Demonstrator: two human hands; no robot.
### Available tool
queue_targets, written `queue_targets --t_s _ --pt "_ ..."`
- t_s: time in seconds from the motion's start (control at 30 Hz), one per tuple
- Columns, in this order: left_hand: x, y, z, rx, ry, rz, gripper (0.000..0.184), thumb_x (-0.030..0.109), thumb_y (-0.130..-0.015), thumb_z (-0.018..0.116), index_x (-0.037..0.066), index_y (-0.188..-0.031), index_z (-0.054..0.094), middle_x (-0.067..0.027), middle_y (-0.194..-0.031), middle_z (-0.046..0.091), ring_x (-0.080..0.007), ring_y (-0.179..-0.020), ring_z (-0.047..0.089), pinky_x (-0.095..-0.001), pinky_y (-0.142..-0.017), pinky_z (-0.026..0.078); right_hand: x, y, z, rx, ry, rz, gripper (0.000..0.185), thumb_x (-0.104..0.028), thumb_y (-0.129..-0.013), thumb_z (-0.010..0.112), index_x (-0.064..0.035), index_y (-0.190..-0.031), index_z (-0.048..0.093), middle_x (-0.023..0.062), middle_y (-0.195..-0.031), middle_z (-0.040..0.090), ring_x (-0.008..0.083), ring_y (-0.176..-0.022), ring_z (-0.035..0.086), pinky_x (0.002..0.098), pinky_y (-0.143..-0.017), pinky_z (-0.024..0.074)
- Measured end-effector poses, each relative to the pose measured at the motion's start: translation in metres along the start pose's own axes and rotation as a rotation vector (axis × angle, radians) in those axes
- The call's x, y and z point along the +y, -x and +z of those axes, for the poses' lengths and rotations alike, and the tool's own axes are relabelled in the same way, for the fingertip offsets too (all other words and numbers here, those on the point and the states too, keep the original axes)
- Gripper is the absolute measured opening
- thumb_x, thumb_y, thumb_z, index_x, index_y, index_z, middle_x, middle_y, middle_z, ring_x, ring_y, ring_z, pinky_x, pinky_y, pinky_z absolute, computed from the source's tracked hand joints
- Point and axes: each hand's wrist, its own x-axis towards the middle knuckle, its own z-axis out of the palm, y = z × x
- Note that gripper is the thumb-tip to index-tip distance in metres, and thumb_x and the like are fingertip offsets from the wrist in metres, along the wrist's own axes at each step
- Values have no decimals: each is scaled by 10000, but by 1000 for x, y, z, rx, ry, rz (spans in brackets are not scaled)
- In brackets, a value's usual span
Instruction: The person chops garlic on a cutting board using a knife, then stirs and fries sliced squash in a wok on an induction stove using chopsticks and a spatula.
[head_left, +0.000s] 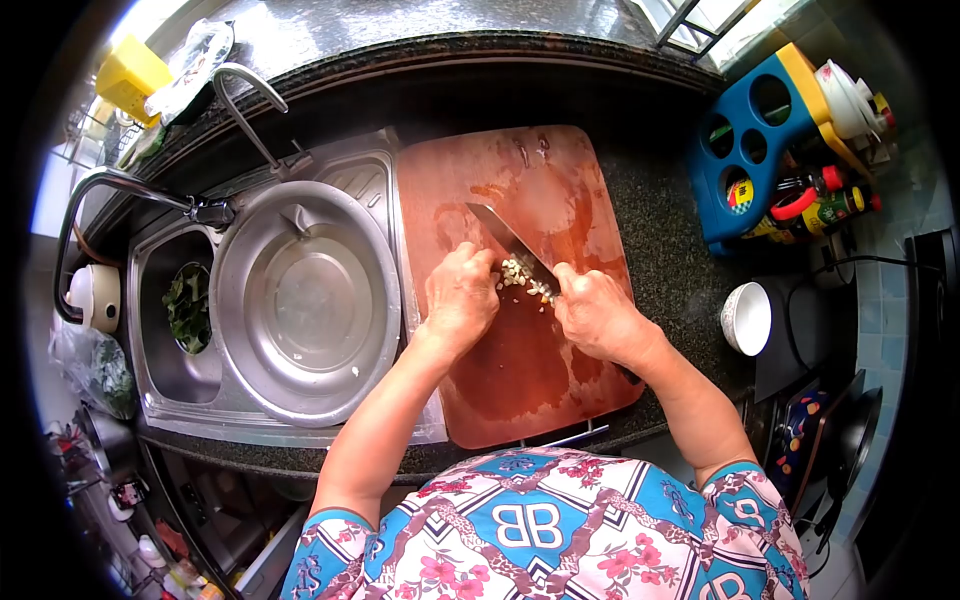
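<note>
My right hand is wrapped round the handle of a kitchen knife. Its broad blade points up and to the left over a wet reddish-brown cutting board. Beside the blade lies a small heap of chopped pale pieces that look like garlic, with a few bits scattered nearer the edge. My left hand is closed, its fingers curled down on the board at the left of the heap. Whatever those fingers hold, if anything, is hidden.
Left of the board, a large metal basin with water sits over the sink; leafy greens lie in the smaller bowl. Two faucets arch above. At right stand a white bowl and a blue rack with bottles.
</note>
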Motion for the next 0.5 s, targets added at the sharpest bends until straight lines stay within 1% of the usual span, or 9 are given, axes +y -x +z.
queue_targets --t_s 0.07,0.13,0.2,0.27,0.33,0.4,0.5 --pt "2 0 6 9 9 9 131 101 -731 616 48 -849 635 -120 -783 580 -307 -756 584 -395 -656 472 2 1 7 42 4 -23 81 2 -743 477 44 -790 426 272 -597 526 443 -605 545 494 -552 443" --pt "1 1 13 15 19 17 128 116 -732 615 56 -842 638 -106 -779 571 -302 -756 580 -396 -651 470 -2 0 10 38 7 -21 75 4 -745 476 44 -788 429 272 -593 528 440 -599 548 490 -549 449" --pt "-1 3 20 80 32 65 123 117 -726 621 64 -835 639 -92 -761 557 -291 -743 576 -388 -646 468 -4 -3 13 34 9 -15 69 6 -747 475 44 -786 432 272 -589 530 438 -594 552 485 -547 455" --pt "2 4 18 55 9 42 120 117 -724 622 66 -831 640 -86 -763 561 -284 -744 579 -381 -643 470 -6 -9 14 39 62 -30 64 9 -750 471 44 -786 432 271 -587 534 435 -590 557 477 -541 461" --pt "3 3 14 46 -20 33 117 116 -723 624 69 -828 641 -81 -765 564 -278 -746 581 -374 -640 472 -5 -13 11 66 45 -34 64 2 -751 473 40 -777 428 262 -589 539 437 -591 558 481 -548 458" --pt "-1 6 14 105 42 62 110 113 -720 623 74 -820 644 -76 -755 566 -275 -737 583 -375 -621 473 1 -13 8 26 18 -66 70 -5 -751 479 34 -773 425 261 -587 537 443 -598 556 490 -556 452" --pt "-3 8 13 95 26 48 93 115 -724 619 75 -807 639 -67 -755 569 -268 -736 584 -373 -617 473 -5 -9 4 14 12 -41 76 -13 -753 482 32 -779 426 265 -585 532 449 -604 549 503 -562 443"
